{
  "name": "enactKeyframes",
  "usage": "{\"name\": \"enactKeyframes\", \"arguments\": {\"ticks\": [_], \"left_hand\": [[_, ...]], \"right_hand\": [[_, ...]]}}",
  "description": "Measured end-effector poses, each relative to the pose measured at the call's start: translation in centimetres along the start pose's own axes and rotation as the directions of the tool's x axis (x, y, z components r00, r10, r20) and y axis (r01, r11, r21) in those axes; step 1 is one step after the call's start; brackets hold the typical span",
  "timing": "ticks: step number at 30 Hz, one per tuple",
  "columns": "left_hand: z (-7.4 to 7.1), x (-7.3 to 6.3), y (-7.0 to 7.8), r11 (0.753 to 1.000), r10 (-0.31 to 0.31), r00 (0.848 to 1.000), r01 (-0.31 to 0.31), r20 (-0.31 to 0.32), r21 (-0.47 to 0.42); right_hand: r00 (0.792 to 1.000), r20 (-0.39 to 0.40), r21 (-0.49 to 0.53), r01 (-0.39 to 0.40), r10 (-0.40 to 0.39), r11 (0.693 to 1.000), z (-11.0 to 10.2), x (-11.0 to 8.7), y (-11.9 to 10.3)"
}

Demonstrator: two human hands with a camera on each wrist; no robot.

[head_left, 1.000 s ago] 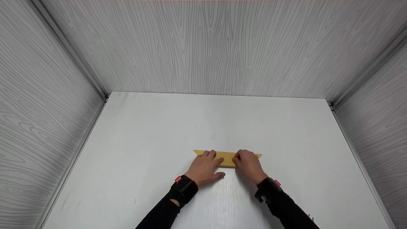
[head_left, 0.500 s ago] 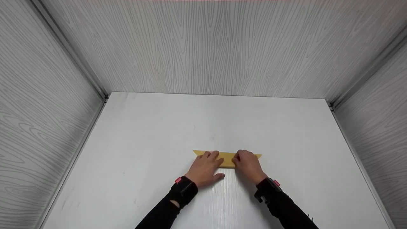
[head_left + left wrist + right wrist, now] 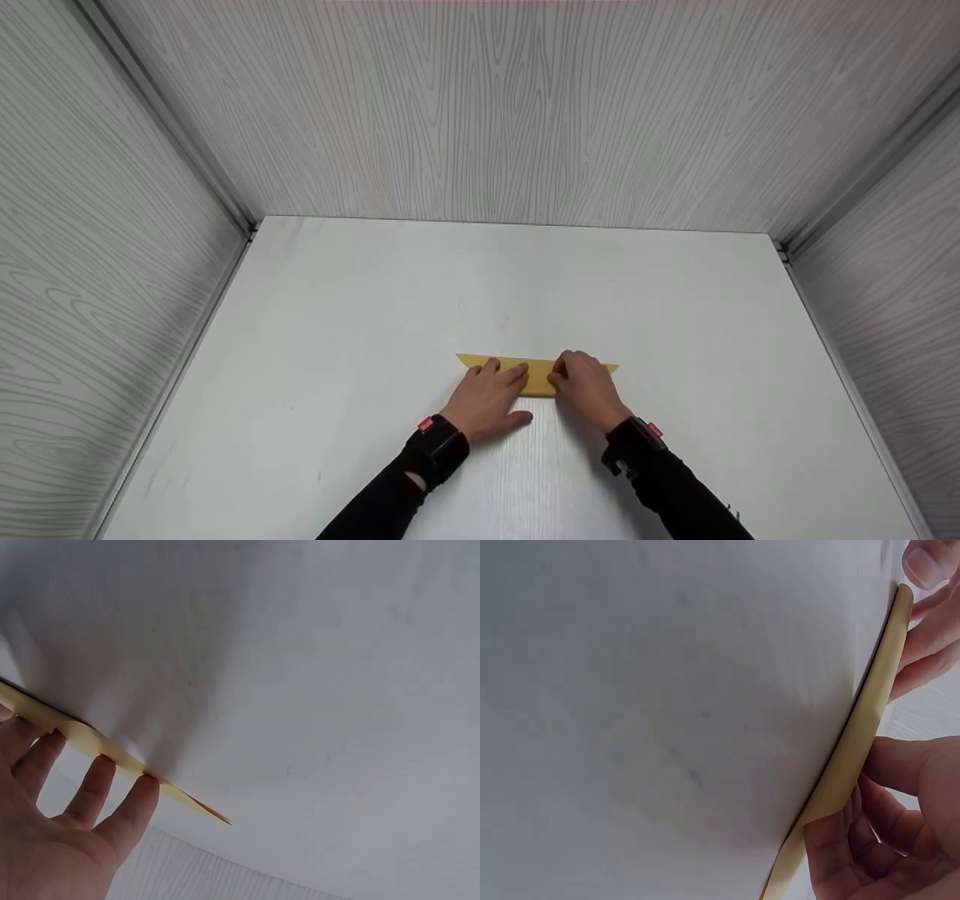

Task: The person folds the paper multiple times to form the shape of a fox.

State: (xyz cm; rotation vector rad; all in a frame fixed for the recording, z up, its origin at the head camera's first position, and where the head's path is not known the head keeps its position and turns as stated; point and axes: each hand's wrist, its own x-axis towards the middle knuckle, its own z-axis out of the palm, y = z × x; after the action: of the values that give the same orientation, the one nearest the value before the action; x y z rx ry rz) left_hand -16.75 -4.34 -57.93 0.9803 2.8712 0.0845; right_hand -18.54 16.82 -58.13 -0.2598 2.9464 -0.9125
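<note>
A strip of folded yellow paper (image 3: 538,379) with pointed ends lies crosswise on the white table. My left hand (image 3: 484,401) is on its left half, fingers spread and tips pressing on the paper, the thumb held off on the near side. In the left wrist view, the fingertips (image 3: 150,781) meet the strip near its pointed end. My right hand (image 3: 592,394) holds the right half with curled fingers and thumb. From the right wrist view, the thumb and a bent finger are against the paper (image 3: 866,712); part of the strip is hidden behind them.
The white tabletop (image 3: 375,300) surrounds the paper. Grey wood-grain panels stand along the back (image 3: 480,112), left (image 3: 97,300) and right (image 3: 892,300). Both wrists carry black bands.
The left hand's fingers shift slightly on the paper, with the index finger now reaching further right. The right hand and the strip stay nearly in place.
</note>
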Motion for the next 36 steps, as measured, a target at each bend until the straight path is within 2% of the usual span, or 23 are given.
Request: {"name": "enactKeyframes", "arguments": {"ticks": [2, 6, 9, 15, 22, 29, 36], "left_hand": [[0.1, -0.1, 0.0, 1.000, -0.001, 1.000, 0.001, 0.001, 0.014], [0.4, -0.1, -0.1, 0.999, 0.008, 1.000, -0.008, -0.018, 0.038], [0.5, -0.1, -0.2, 0.998, 0.014, 1.000, -0.012, -0.028, 0.057], [0.5, -0.3, -0.1, 0.999, 0.008, 0.999, -0.007, -0.032, 0.051], [0.8, -0.3, 0.2, 1.000, -0.009, 1.000, 0.009, -0.008, 0.030], [0.8, -0.3, 0.3, 0.999, -0.019, 1.000, 0.019, -0.005, 0.030], [0.8, -0.4, 0.2, 1.000, -0.001, 1.000, 0.001, -0.015, 0.026]], "right_hand": [[1.000, -0.005, 0.008, 0.006, -0.006, 1.000, -0.1, 0.0, 0.0], [0.996, -0.050, -0.008, 0.068, -0.068, 0.998, -0.2, -0.3, -0.3], [0.994, -0.043, -0.018, 0.096, -0.096, 0.995, -0.3, -0.7, -0.9], [0.996, 0.081, 0.006, 0.027, -0.027, 1.000, -0.2, -0.7, -1.6], [0.986, 0.160, 0.004, -0.052, 0.050, 0.999, -0.2, -0.3, -1.4], [0.972, 0.218, -0.012, -0.086, 0.086, 0.996, -0.6, 0.2, -1.5], [0.972, 0.223, -0.042, -0.061, 0.069, 0.997, -0.5, 0.3, -1.7]]}}
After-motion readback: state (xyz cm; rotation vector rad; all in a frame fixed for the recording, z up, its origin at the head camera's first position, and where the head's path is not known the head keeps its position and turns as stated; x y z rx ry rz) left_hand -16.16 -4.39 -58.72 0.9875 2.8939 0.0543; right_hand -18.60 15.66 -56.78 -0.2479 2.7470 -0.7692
